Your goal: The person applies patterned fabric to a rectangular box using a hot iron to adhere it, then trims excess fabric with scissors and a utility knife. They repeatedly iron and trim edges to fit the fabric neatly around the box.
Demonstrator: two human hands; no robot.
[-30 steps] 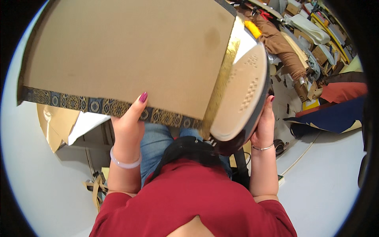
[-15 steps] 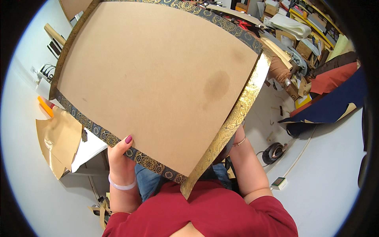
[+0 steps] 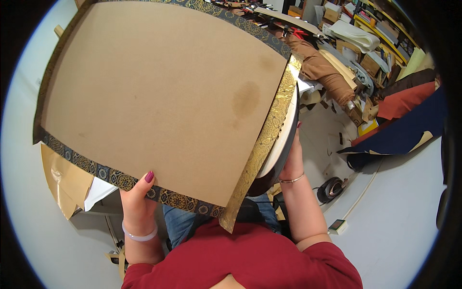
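Observation:
A large tan board with a border of dark blue and gold patterned fabric tilts across the view. Dark stains mark its right part. Along its right edge a shiny gold patterned strip stands out past the board's lower corner. My left hand is closed on the lower border, thumb on top and the other fingers hidden underneath. Behind the gold strip shows a curved cream panel with a dark rim, mostly covered by the board. My right hand grips that dark rim from the outside; most of its fingers are hidden.
Brown paper sheets lie at the left. Fabric rolls, boxes and shelves crowd the back right. Dark blue sheet material hangs at the right. A coiled black cable and a small box on a cord are lower right.
The board has shifted left with my left hand. The dark-rimmed cream panel behind it has come into view, and more of my right hand shows at its edge.

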